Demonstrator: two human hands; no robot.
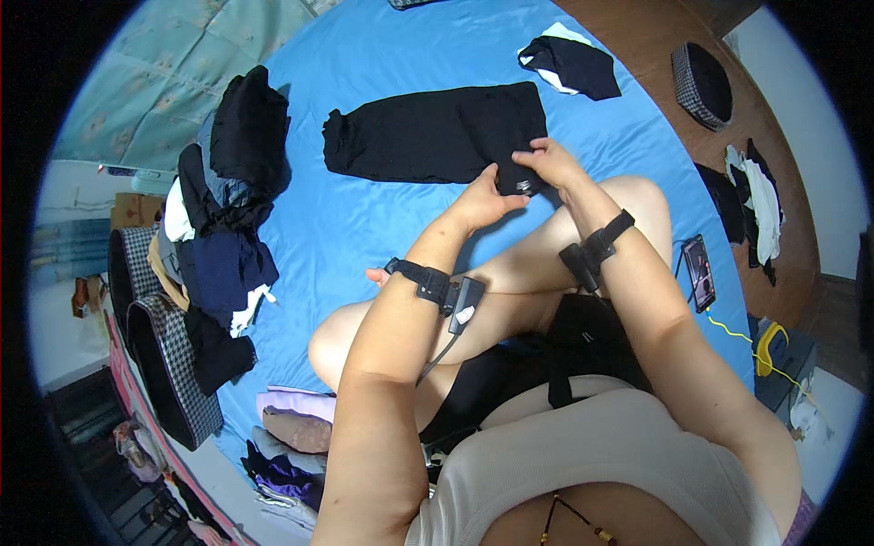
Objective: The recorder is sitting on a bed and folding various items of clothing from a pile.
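A folded black garment (pixel 428 132) lies flat across the blue sheet in front of me, its gathered end to the left. A small white mark (pixel 524 186) shows at its near right corner. My left hand (pixel 485 202) is at the garment's near edge, the thumb against the cloth and the fingers stretched out toward the white mark. At the right end, my right hand (pixel 552 167) rests at the edge with thumb and forefinger spread apart. Both hands are open, and neither visibly grips the cloth. A black strap with a small device circles each forearm.
Piled dark clothes (pixel 246 136) stand at the left beside black-and-white checked bins (pixel 168 364). Folded clothes (pixel 296 419) lie at lower left. A black and white garment (pixel 583 68) sits at far right. A phone (pixel 698 275) with a yellow cable lies by my right knee.
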